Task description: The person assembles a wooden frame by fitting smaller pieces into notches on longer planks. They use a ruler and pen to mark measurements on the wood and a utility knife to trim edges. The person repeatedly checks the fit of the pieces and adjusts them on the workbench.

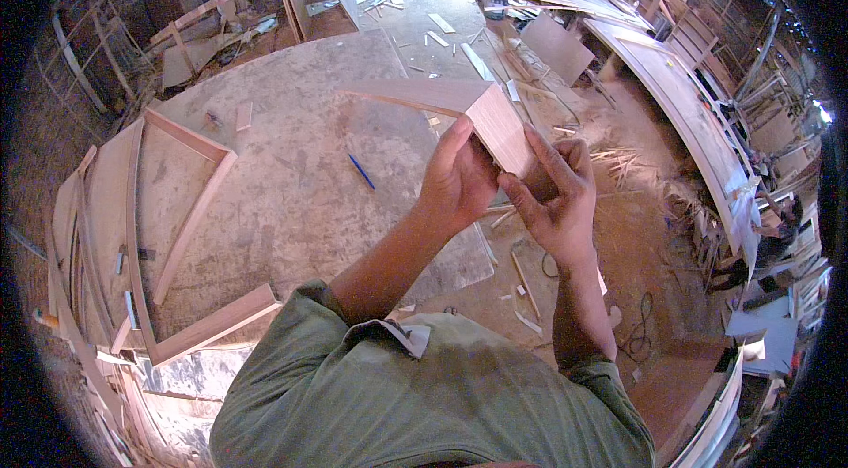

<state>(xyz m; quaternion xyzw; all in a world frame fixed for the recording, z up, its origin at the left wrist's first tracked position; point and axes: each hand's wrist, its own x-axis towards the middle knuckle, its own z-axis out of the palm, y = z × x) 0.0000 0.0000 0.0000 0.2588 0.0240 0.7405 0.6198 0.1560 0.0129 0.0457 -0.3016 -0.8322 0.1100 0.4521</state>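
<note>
Both my hands hold up a pale wooden frame piece [500,125] above the right edge of the worktable. A broad face of it is turned up toward me, and a long, thin arm of the same wood runs off to the left from its far corner. My left hand [458,175] grips its near left edge, the thumb lying along the wood. On the opposite edge, my right hand [564,194] closes with thumb and fingers. Part of the underside is hidden by my palms. On the table, left of my hands, lies a blue pen [360,171].
The worktable [291,150] is a stained board. Angled wooden frame parts [196,225] lie on its left side, near a small wood block [245,116]. Offcuts [439,24] and shavings [623,163] litter the floor. Large sheets [676,88] are stacked at the right.
</note>
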